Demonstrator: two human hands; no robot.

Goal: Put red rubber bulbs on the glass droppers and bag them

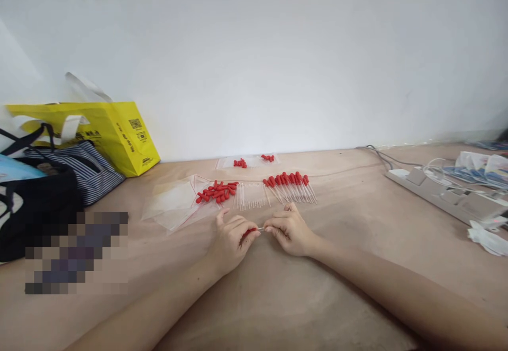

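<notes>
My left hand [233, 239] is closed on a small red cap [248, 232], most of it hidden by the fingers. A thin white stick [261, 228] bridges the gap between my hands, its left end meeting the red cap. My right hand [292, 230] pinches the stick's other end between thumb and fingers. Just beyond my hands, loose red caps [217, 193] lie in a pile on the left. Beside them is a row of bare white sticks [254, 196]. Farther right, several red-tipped sticks [292, 186] lie side by side.
Clear plastic bags [169, 203] lie left of the red pile. Another bag with red pieces [240, 163] rests near the wall. A yellow bag [130, 139] and a striped pouch [89, 171] stand at left. A power strip [428, 195] with cables lies at right.
</notes>
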